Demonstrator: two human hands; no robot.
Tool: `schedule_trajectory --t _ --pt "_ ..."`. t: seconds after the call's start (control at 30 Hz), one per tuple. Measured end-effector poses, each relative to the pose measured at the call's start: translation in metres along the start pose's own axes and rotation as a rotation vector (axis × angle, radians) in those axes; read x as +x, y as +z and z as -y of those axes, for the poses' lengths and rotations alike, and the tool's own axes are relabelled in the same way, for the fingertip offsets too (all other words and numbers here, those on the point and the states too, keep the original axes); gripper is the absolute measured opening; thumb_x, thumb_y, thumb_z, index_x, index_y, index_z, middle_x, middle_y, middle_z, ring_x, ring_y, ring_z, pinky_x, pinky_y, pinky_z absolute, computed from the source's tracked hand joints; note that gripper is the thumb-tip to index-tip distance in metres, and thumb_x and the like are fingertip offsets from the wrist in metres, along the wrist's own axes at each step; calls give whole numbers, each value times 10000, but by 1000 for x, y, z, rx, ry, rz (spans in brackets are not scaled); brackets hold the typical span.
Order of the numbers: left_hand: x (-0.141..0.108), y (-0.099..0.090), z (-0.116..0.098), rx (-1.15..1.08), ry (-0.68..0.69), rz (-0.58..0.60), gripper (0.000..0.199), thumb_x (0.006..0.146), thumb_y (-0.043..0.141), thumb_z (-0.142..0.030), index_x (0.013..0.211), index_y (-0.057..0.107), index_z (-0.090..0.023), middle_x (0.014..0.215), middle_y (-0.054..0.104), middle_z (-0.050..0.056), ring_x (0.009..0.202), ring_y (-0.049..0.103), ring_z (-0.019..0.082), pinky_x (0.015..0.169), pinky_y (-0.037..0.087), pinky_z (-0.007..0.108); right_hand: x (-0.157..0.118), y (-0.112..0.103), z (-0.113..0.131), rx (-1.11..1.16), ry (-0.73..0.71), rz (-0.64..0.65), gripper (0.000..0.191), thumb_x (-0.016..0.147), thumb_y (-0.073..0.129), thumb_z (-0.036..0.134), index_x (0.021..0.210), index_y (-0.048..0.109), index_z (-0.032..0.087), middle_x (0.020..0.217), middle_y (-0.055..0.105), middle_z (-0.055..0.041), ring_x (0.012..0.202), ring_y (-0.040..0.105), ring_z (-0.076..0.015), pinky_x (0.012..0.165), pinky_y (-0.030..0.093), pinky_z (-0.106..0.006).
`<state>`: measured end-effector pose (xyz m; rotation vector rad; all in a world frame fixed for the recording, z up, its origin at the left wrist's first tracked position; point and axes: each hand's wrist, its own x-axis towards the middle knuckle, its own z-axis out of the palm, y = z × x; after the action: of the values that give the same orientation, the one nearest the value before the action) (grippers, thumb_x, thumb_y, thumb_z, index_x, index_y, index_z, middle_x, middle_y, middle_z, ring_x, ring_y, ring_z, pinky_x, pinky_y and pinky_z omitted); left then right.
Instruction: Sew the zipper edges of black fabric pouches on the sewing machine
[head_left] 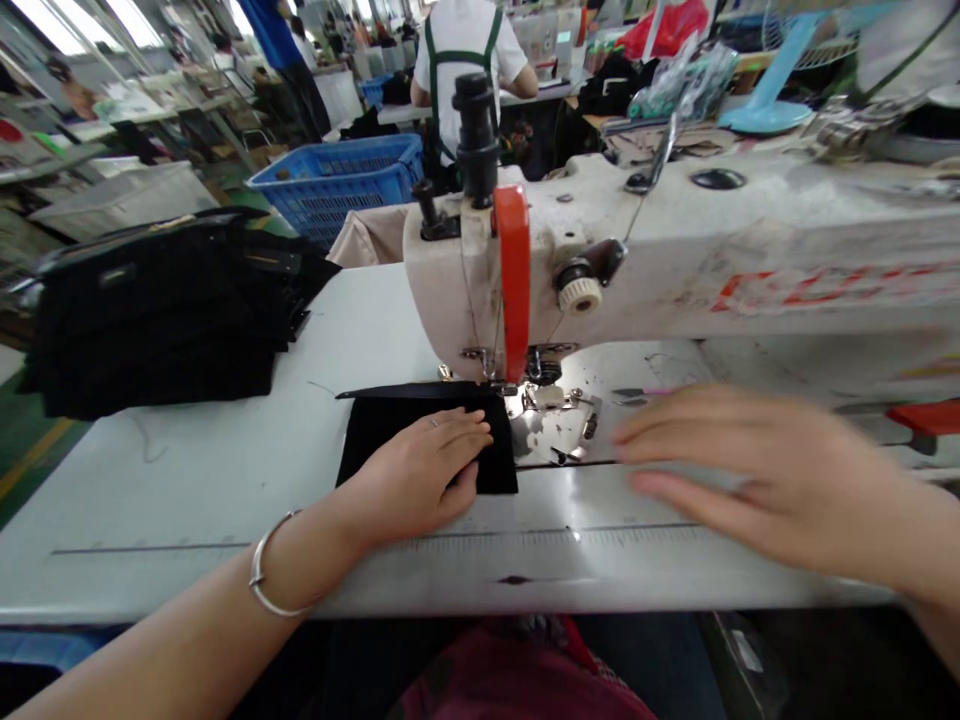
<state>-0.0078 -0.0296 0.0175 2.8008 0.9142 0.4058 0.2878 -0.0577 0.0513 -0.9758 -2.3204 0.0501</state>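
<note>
Sewing-machine head (pixel 480 290) blocks the far way between left hand (pixel 416 470) and right hand (pixel 757 480). Black fabric (pixel 424 445) sits under left hand. Passage: near strip of white tabletop (pixel 187 530), leading left. Stacked black pieces (pixel 157 320) bar far left. Thin pink-handled tool (pixel 637 392) lies beyond right hand.

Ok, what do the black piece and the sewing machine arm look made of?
The black piece looks like matte fabric, flat with no sheen, though a dull synthetic leather can't be ruled out. The sewing machine arm seems to be metal with cream paint, scuffed and grimy.
</note>
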Motion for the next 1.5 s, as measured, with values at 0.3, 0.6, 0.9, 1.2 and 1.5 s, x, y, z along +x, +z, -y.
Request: schedule_trajectory --t 0.3,0.6,0.9,1.2,1.5 --pt "11 -11 5 -223 -257 -70 352 934 366 -112 1209 572 -190 1219 639 48 1153 593 166 1055 480 364 25 72 4 200 -97 312 233 958 481 231 1091 668 190 1111 665 -61 1010 608 -183 881 460 -362" --pt "6 4 2 10 37 34 307 785 557 -110 1089 605 -100 1307 582 141 1283 495 256 1125 416 417 23 75 2 63 20 159 211 940 473 218 947 680 172 1002 673 -69 927 565 -217 865 446 -395" --pt "4 9 -1 -20 3 42 570 738 580 -84 1303 509 -107 1339 537 121 1285 467 247 1119 419 430 27 79 5 -43 142 229 223 876 502 201 1014 673 164 1151 606 -140 1126 488 -312 898 456 -469" --pt "12 10 3 -34 23 15 479 735 590 -71 1212 565 -100 1278 553 125 1240 491 270 1091 445 445 28 82 5 -71 149 224 280 875 524 228 1115 658 175 1102 612 -128 1097 490 -316 904 433 -467" --pt "12 11 5 -63 35 17 508 735 601 -79 1241 558 -104 1287 553 115 1228 489 266 1080 448 444 33 73 -15 99 449 -248 82 875 552 274 847 553 196 791 600 -46 752 554 -199 682 431 -318"
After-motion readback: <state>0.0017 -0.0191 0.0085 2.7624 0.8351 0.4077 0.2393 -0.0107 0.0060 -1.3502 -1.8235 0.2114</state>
